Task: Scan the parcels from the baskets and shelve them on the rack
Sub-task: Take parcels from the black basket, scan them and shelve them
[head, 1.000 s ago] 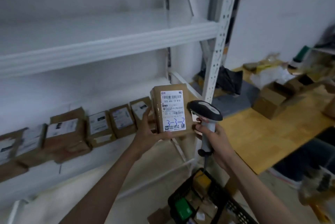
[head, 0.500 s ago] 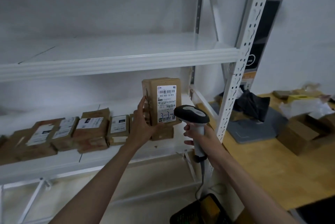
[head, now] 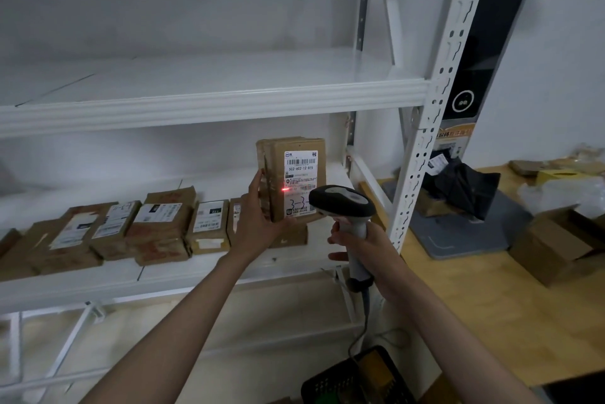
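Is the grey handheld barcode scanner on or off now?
On. The grey handheld barcode scanner in the right hand casts a red light spot on the brown cardboard parcel held by the left hand.

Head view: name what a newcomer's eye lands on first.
The upright parcel gripped by the left hand before the middle shelf, a red scanner dot on its label. Just right, the right hand holds the scanner. Left, taped parcels line that shelf.

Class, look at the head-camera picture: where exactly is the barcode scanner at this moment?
The barcode scanner sits right of centre, gripped by the right hand, just right of the parcel the left hand holds upright.
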